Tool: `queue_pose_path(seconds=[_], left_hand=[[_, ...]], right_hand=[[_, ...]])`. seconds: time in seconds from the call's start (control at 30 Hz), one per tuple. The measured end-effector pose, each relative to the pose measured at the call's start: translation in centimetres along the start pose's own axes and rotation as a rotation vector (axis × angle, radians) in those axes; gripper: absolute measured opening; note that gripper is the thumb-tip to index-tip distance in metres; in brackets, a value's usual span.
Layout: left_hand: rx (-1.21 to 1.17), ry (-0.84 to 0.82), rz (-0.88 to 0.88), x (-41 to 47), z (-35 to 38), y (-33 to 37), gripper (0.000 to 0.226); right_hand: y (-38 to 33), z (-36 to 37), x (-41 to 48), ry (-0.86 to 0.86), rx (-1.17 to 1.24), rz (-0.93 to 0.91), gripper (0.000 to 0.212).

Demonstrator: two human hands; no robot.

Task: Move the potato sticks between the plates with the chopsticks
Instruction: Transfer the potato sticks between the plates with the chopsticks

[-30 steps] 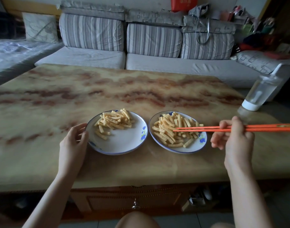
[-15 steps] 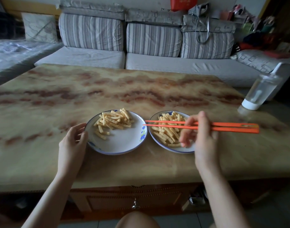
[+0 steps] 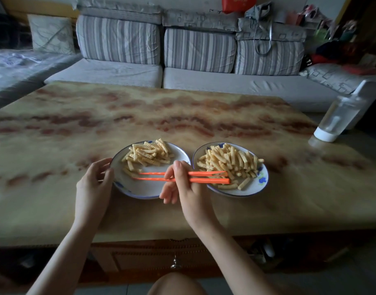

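Gripped between thumb and fingers of the right hand (image 3: 182, 186), a pair of orange chopsticks (image 3: 185, 176) lies nearly level across two plates on a marbled table (image 3: 55, 128), the tips parted slightly over the bare front of the left plate (image 3: 140, 188) and reaching a loose potato stick there; whether the tips actually pinch it cannot be made out. The blunt ends sit over the right plate (image 3: 258, 184), which carries the larger heap of potato sticks (image 3: 229, 161). A smaller pile of potato sticks (image 3: 148, 154) lies toward the back of the left plate. The left hand (image 3: 93, 184) curls around that plate's near-left rim, thumb and fingertips touching the edge. A clear bottle (image 3: 340, 118) stands at the table's far right corner, and a striped sofa (image 3: 199, 50) runs behind.
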State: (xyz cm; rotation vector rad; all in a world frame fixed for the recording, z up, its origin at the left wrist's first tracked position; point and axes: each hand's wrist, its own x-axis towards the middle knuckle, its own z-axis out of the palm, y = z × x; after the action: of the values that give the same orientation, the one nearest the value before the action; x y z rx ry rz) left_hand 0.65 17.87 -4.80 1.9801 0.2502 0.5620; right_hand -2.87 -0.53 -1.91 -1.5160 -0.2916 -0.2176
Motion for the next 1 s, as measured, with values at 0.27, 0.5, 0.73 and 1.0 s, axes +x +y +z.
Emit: queue_pose_path(seconds=[0.27, 0.5, 0.73, 1.0], left_hand=[[0.000, 0.008, 0.007, 0.1, 0.0, 0.0, 0.029], [0.004, 0.001, 0.005, 0.1, 0.0, 0.0, 0.030], [0.005, 0.000, -0.007, 0.0, 0.0, 0.2, 0.029], [-0.003, 0.003, -0.007, -0.1, 0.0, 0.4, 0.029]], right_hand=[[-1.1, -0.9, -0.1, 0.154, 0.009, -0.031, 0.042], [-4.2, -7.2, 0.1, 0.451, 0.054, -0.058, 0.046], [-5.1, -13.8, -0.2, 0.697, -0.041, -0.063, 0.042], [-4.8, -14.6, -0.4, 0.652, -0.160, 0.003, 0.043]])
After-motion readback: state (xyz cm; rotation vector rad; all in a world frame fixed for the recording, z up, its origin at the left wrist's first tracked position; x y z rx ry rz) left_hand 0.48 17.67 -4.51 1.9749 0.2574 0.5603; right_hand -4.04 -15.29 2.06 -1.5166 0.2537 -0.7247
